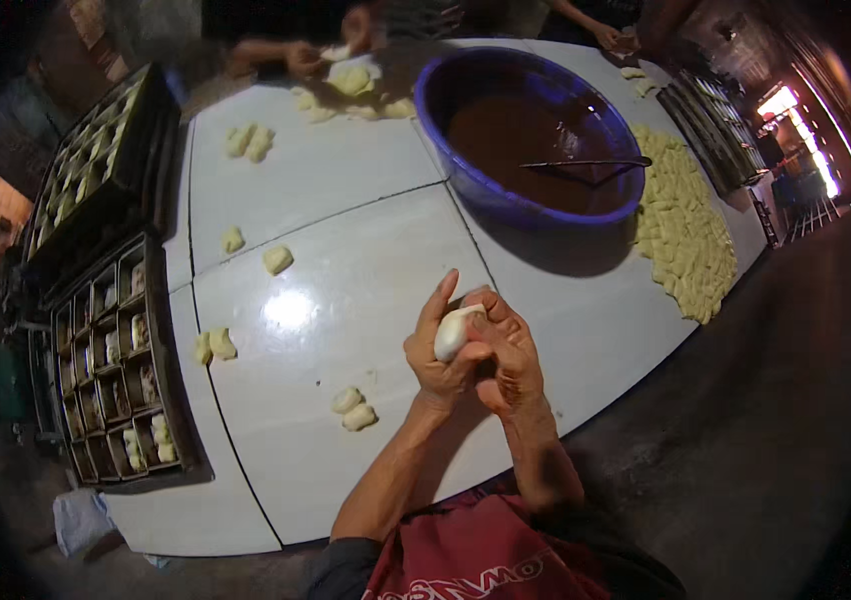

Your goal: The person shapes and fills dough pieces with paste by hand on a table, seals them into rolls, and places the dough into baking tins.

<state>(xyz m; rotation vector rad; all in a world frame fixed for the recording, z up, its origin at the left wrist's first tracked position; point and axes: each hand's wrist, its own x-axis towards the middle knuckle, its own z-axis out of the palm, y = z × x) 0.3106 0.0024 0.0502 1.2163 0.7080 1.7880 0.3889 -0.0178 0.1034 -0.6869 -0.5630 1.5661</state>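
Over the near right part of the white tiled table [386, 250], a smooth pale lump of dough [452, 338] sits between my two hands. My left hand [433, 368] cups it from the left, its thumb side up and fingers curled round it. My right hand [510, 352] presses on the dough from the right with bent fingers. Part of the lump is hidden behind those fingers. On the table left of my forearm lie two small dough pieces [354, 410], touching each other.
A purple basin [491, 195] of brown filling, with a dark stick-like utensil [586, 163], stands beyond my hands. Many flattened dough pieces [686, 225] lie at right. Compartmented metal baking tins [161, 375] line the left edge. Other people's hands [303, 58] handle dough at the far side.
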